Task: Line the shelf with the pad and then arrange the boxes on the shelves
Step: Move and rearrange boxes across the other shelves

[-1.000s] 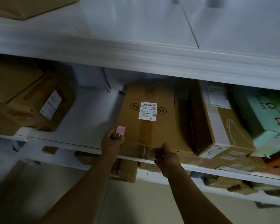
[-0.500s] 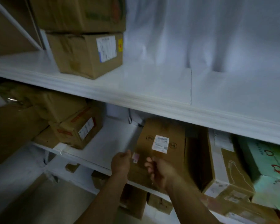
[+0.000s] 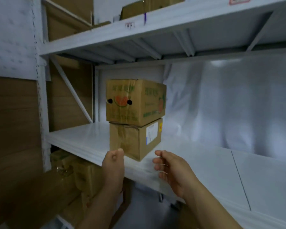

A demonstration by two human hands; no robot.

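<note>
Two cardboard boxes stand stacked on the middle shelf: a fruit-printed box (image 3: 135, 101) on top of a plain labelled box (image 3: 134, 139). The shelf is lined with a white pad (image 3: 82, 138), and a second pad panel (image 3: 267, 182) joins it at a seam on the right. My left hand (image 3: 113, 162) is raised just in front of the lower box's left corner, its fingers curled in and holding nothing. To the right of that box, over the shelf's front edge, my right hand (image 3: 170, 169) hovers with loosely bent fingers, holding nothing. Neither hand touches a box.
A higher shelf (image 3: 139, 30) carries more cardboard boxes. Several brown boxes (image 3: 86, 176) sit on the level below at the left. A white upright post (image 3: 41, 100) bounds the shelf on the left, and white plastic sheeting (image 3: 238, 104) hangs behind.
Both hands have let go of the labelled box on the lower shelf and risen. The view has swung up and left to the stacked boxes on the middle shelf.
</note>
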